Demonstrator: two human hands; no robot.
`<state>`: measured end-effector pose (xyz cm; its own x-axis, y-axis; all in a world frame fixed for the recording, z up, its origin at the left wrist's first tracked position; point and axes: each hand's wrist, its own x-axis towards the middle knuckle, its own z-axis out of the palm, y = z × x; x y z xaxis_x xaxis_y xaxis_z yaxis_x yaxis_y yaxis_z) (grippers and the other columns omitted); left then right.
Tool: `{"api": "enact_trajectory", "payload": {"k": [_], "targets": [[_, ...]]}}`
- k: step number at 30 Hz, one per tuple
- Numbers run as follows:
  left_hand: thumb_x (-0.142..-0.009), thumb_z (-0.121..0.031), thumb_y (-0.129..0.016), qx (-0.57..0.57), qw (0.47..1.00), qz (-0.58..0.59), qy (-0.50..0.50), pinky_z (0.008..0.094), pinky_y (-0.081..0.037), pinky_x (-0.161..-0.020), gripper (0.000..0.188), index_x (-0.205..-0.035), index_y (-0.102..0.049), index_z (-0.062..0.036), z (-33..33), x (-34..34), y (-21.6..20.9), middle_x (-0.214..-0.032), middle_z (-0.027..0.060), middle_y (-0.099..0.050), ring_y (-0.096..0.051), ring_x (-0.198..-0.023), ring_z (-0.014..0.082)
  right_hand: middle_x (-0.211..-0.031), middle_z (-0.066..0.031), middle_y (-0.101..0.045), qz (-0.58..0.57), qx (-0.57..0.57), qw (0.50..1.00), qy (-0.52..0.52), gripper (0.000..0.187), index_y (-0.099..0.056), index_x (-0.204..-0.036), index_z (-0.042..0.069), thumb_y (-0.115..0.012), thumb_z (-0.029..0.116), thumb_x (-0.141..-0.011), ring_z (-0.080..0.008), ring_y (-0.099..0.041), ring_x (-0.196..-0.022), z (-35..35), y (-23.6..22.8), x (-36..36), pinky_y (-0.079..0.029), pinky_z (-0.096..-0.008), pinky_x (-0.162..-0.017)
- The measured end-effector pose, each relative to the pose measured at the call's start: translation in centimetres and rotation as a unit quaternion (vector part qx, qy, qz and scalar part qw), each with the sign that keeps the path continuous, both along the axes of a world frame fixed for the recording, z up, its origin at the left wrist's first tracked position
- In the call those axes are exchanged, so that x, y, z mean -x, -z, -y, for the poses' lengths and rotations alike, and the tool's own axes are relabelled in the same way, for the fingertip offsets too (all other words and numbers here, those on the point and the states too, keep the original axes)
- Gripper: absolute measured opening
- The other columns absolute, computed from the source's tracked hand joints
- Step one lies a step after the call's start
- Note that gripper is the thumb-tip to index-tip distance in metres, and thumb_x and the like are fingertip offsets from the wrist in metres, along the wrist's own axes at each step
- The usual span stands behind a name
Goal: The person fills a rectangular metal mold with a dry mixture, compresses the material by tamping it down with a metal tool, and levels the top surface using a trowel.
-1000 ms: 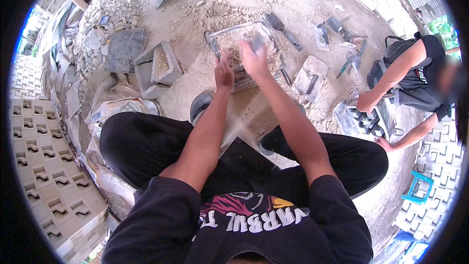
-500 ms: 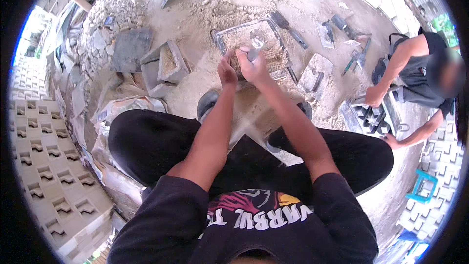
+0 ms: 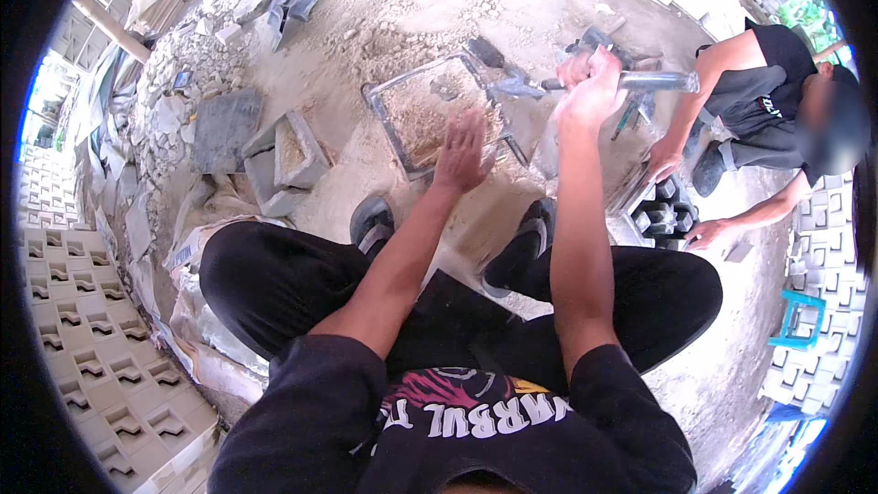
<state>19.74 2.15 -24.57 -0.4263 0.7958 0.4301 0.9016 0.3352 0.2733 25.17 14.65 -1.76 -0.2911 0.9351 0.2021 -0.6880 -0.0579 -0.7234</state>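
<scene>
My right hand [image 3: 590,91] is raised to the right of a dark rectangular metal frame [image 3: 384,128], closed round a grey bar-shaped tool [image 3: 660,81]. The tool's thick rounded end sticks out to the right, and a narrow dark part shows left of the fist; its exact kind is unclear. My left hand [image 3: 465,154] is open, fingers stretched out, over the near right part of the frame. Sandy powder [image 3: 430,114] fills the frame, with a darker patch near its far side. A grey-blue blade-like piece [image 3: 517,84] lies between the frame and my right hand.
A co-worker at the right handles a dark metal mould [image 3: 666,210]. A dark block [image 3: 485,52] sits at the frame's far corner. Left are concrete blocks [image 3: 297,151], a dark plate [image 3: 227,131], rubble and stacked patterned blocks [image 3: 110,338]. A blue stool [image 3: 797,318] stands right.
My hands, close together over the frame before, are now apart. The right hand has moved right with the tool, now held sideways. My left hand has opened flat. The view has shifted slightly.
</scene>
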Motion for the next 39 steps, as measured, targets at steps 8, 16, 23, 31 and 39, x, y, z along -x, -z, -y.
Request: {"api": "enact_trajectory", "payload": {"k": [8, 16, 23, 31, 39], "targets": [[-0.095, -0.042, -0.039, 0.119, 0.985, -0.051, 0.113, 0.0530, -0.007, -0.115, 0.059, -0.142, -0.036, -0.0074, -3.8, 4.4, 0.9, -0.147, 0.0072, -0.038, -0.028, -0.139, 0.0214, -0.052, 0.0032, -0.030, 0.031, 0.002, 0.999, 0.011, 0.027, -0.035, -0.065, 0.010, -0.052, 0.010, -0.086, -0.0092, -0.027, -0.040, 0.8, 0.1, -0.1, -0.022, -0.0289, -0.040], [-0.098, -0.036, -0.031, 0.146, 0.979, -0.099, 0.101, 0.0536, -0.005, -0.115, 0.052, -0.142, -0.035, -0.0066, -1.6, 9.1, 0.0, -0.149, 0.0106, -0.034, -0.021, -0.143, 0.0216, -0.052, 0.0026, -0.032, 0.019, 0.026, 0.999, -0.008, 0.023, -0.042, -0.066, 0.008, -0.055, 0.010, -0.085, -0.0097, -0.030, -0.040, -0.1, 2.3, 0.8, -0.024, -0.0284, -0.039], [-0.098, -0.035, -0.031, 0.062, 0.989, 0.116, 0.071, 0.0405, -0.011, -0.117, 0.057, -0.145, -0.029, -0.0020, 1.3, 10.8, 2.1, -0.151, 0.0145, -0.029, -0.021, -0.142, 0.0251, -0.054, 0.0017, -0.035, 0.025, 0.004, 0.999, -0.025, 0.025, -0.040, -0.065, 0.008, -0.055, 0.012, -0.085, -0.0096, -0.032, -0.042, -0.2, 2.9, 1.1, -0.025, -0.0276, -0.040], [-0.097, -0.029, -0.039, 0.085, 0.970, 0.145, 0.179, 0.0405, -0.015, -0.117, 0.051, -0.140, -0.037, -0.0014, -2.6, 7.5, -0.5, -0.149, 0.0149, -0.032, -0.026, -0.140, 0.0267, -0.051, 0.0013, -0.035, 0.039, 0.031, 0.999, -0.022, 0.027, -0.039, -0.065, 0.009, -0.055, 0.012, -0.086, -0.0092, -0.031, -0.041, 0.3, 3.8, 1.0, -0.025, -0.0279, -0.040], [-0.095, -0.020, -0.046, 0.027, 0.953, 0.091, 0.286, 0.0404, -0.033, -0.109, 0.041, -0.133, -0.046, -0.0056, -2.0, 7.0, 1.3, -0.140, 0.0147, -0.045, -0.043, -0.129, 0.0318, -0.051, 0.0018, -0.035, 0.031, 0.033, 0.998, -0.031, 0.025, -0.042, -0.065, 0.008, -0.056, 0.011, -0.086, -0.0092, -0.031, -0.040, 0.6, 3.9, 1.6, -0.024, -0.0284, -0.038]]}}
